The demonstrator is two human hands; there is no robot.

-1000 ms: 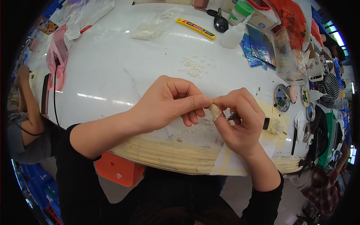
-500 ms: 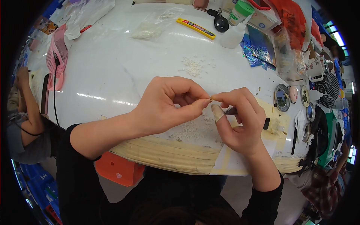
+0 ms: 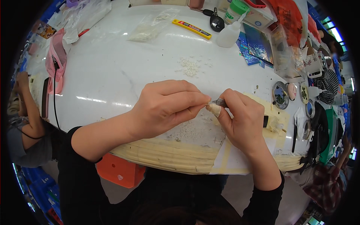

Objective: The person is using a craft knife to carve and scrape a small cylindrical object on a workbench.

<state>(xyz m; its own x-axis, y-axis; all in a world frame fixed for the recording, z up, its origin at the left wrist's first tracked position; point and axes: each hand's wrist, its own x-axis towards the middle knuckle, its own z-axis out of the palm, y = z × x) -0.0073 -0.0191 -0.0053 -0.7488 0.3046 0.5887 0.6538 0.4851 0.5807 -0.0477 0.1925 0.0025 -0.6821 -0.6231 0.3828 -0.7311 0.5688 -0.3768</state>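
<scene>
Fingers and thumb of my left hand are pinched together over the table's near side, on something too small to make out. Right at those fingertips, my right hand grips a small dark metal tool, only part of which shows. Pale wrapping covers the tip of my right thumb, which nearly meets the left fingertips. Below the hands, white crumbs lie scattered near the table edge. Farther off is a loose pile of tiny white pieces.
A yellow box cutter, a clear bag and a white squeeze bottle lie or stand toward the back. Shiny blue sheets and round tins are at right. A pink mesh pouch hangs over the left side.
My right hand has turned, bringing the metal tool up to the left fingertips. The left fingers have straightened and closed together. The view has shifted slightly.
</scene>
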